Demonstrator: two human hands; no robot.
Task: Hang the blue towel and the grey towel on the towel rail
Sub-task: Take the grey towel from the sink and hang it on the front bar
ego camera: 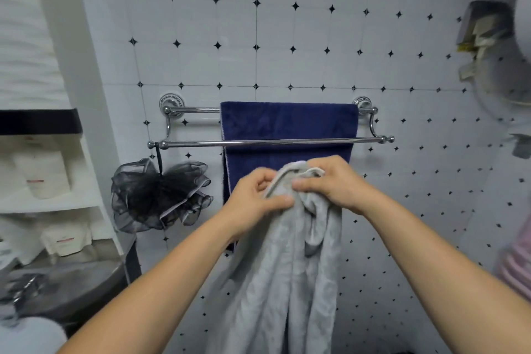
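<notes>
Both forearms reach in from the bottom edge; left hand pinches the top hem of the grey towel, thumb pressed on the fabric; right hand clamps the same bunched edge just beside it, fingers curled over; the rest of the grey towel hangs loose below the hands (not on any bar). Behind them, chrome double towel rail on the tiled wall; blue towel draped over the rear bar, hanging behind the front bar; black mesh bath sponge hangs from the front bar's left end.
</notes>
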